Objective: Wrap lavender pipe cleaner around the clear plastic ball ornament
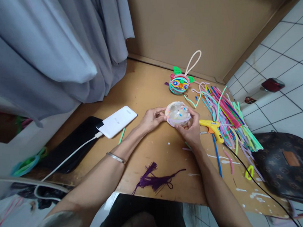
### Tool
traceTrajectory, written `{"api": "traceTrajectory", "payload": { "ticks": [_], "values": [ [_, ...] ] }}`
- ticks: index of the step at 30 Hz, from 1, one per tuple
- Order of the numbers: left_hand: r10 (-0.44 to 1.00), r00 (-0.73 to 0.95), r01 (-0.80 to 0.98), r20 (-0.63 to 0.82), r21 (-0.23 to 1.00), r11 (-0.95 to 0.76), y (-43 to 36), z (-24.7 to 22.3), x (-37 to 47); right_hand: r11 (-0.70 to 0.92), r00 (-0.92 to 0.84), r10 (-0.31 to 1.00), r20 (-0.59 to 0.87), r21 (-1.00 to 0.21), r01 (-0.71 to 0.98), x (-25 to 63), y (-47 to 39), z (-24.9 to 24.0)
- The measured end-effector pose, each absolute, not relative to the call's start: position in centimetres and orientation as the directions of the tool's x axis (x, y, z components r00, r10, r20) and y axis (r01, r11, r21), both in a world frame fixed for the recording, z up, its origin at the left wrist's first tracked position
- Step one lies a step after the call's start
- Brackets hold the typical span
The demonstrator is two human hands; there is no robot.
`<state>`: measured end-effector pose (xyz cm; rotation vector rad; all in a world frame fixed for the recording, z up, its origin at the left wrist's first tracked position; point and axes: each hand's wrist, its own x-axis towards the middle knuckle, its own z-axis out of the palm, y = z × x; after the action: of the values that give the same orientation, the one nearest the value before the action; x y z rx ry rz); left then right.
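Between my two hands is a clear round ball (178,113) with small coloured specks and a pale lilac strip along its lower side. My left hand (154,120) pinches its left edge with thumb and fingertips. Around its right side curls my right hand (192,129), thumb below and fingers behind. Behind the ball stands a decorated ball (179,84) with a colourful face, green ears and a cream loop. To the right of my right hand lies a yellow glue gun (212,129). Purple tassels (155,180) lie near the table's front edge.
Many fuzzy coloured stems (229,114) are piled at the right, beside a brown patterned bag (287,166). At the left, a white power bank (117,121) with a cable overlaps a black tablet-like object (75,147). A grey curtain (67,41) hangs at the left.
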<state>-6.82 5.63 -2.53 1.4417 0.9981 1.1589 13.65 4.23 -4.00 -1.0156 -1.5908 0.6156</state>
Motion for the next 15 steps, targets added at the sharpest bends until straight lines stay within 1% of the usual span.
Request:
{"api": "traceTrajectory", "payload": {
  "ticks": [6, 9, 11, 13, 15],
  "values": [
    [0.965, 0.204, -0.002, 0.167, 0.985, -0.170, 6.0, -3.1, -7.0, 0.563, -0.046, 0.793, 0.608, -0.702, 0.436, 13.6, 3.9, -3.8],
    [0.963, 0.193, 0.034, 0.188, 0.980, -0.198, 6.4, -3.6, -7.0, 0.564, -0.054, 0.780, 0.624, -0.662, 0.494, 13.4, 3.6, -3.5],
    [0.962, 0.152, 0.060, 0.226, 0.970, -0.237, 6.5, -3.9, -7.0, 0.558, -0.061, 0.775, 0.629, -0.638, 0.530, 13.3, 3.4, -3.4],
    [0.958, 0.104, 0.080, 0.267, 0.958, -0.276, 6.6, -4.2, -6.9, 0.551, -0.057, 0.774, 0.631, -0.627, 0.551, 13.1, 3.2, -3.3],
    [0.958, 0.075, 0.080, 0.277, 0.956, -0.282, 6.7, -4.4, -6.8, 0.536, -0.028, 0.780, 0.625, -0.644, 0.546, 12.9, 3.1, -3.3]
  ]
}}
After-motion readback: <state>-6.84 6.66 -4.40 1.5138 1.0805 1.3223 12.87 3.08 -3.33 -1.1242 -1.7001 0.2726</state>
